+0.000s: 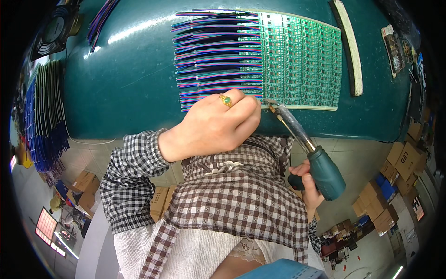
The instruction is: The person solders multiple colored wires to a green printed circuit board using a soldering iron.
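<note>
A green circuit board panel (301, 60) lies on the table, its surface covered with rows of small parts. Thin wires in black, blue and pink (216, 49) stretch leftward from its left side in many rows. My left hand (218, 122), wearing a ring, is closed over the nearest wires at the panel's lower left corner; its fingertips are hidden from view. My right hand (312, 188) grips a soldering iron (325, 174) by its dark green handle. The iron's tip is at the panel's near edge, just right of my left fingers; whether it touches cannot be told.
The green table mat (125, 88) reaches to my waist. A pale bar (349, 46) lies right of the panel, with a worn block (392, 51) beyond. Bundled wires (44, 116) hang at the left edge, below a fan (53, 32). More wires (100, 21) lie far left. Cardboard boxes (404, 160) stand behind.
</note>
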Available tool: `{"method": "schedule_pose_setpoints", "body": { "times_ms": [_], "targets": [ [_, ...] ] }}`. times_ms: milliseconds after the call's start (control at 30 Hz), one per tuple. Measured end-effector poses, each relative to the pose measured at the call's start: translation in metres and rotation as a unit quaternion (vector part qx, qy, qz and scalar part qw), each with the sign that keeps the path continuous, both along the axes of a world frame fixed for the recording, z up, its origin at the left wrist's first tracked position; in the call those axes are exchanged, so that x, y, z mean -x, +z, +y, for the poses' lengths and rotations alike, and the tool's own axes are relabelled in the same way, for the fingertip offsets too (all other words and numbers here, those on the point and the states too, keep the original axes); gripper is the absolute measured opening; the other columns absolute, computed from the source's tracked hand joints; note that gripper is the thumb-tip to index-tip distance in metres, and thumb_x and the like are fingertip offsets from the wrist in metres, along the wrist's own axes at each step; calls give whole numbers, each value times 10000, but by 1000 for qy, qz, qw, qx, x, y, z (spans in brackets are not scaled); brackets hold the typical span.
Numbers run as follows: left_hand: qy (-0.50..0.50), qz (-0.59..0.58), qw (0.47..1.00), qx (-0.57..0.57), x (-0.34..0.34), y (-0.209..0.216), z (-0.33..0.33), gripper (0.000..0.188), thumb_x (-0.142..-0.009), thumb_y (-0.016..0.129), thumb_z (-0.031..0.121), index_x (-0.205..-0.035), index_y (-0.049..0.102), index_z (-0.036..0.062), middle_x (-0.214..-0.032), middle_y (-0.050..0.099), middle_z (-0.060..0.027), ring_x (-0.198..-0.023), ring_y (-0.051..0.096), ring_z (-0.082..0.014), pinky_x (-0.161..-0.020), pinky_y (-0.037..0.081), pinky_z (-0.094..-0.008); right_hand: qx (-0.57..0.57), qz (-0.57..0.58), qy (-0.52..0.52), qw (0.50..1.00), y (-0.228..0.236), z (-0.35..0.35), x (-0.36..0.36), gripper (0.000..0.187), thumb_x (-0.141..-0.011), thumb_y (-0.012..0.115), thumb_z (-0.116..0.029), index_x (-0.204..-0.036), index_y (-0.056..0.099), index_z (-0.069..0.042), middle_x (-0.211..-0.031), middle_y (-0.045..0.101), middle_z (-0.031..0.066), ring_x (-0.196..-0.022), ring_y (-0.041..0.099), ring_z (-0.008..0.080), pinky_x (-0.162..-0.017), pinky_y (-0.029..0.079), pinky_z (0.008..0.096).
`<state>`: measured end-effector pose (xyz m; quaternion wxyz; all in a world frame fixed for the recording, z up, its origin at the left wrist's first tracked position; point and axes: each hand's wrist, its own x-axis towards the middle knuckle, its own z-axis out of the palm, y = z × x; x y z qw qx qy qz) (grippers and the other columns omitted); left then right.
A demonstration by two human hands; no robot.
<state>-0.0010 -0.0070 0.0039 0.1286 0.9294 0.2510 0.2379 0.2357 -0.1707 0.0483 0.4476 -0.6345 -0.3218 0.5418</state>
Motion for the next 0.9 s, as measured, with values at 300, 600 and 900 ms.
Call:
{"method": "schedule_pose_setpoints", "body": {
  "times_ms": [300, 600, 900],
  "targets": [
    [-1, -5, 1000, -1, 0, -1, 0, 328, -660, 667, 57, -979, 670, -21, -910, 572, -70, -746, 590, -170, -588, 477, -258, 0, -23, -45, 999, 5, 5, 5, 375, -885, 639, -154, -1137, 557, 111, -898, 619, 161, -838, 654, 275, -735, 594, 438],
    [-10, 9, 999, 47, 3, 3, 5, 332, -668, 661, 84, -991, 668, 7, -899, 562, -53, -744, 582, -174, -581, 487, -268, -25, 30, -18, 999, 3, 0, -3, 226, -879, 650, -72, -1042, 608, 78, -960, 637, 163, -895, 655, 274, -841, 552, 415],
    [-9, 8, 998, 65, 4, 1, 8, 352, -662, 662, 92, -1007, 678, 24, -889, 574, -51, -733, 580, -180, -542, 468, -275, -15, -10, -27, 999, 1, 1, 1, 360, -881, 653, -143, -1120, 550, 105, -865, 604, 146, -788, 640, 264, -741, 579, 446]
  ]
}}
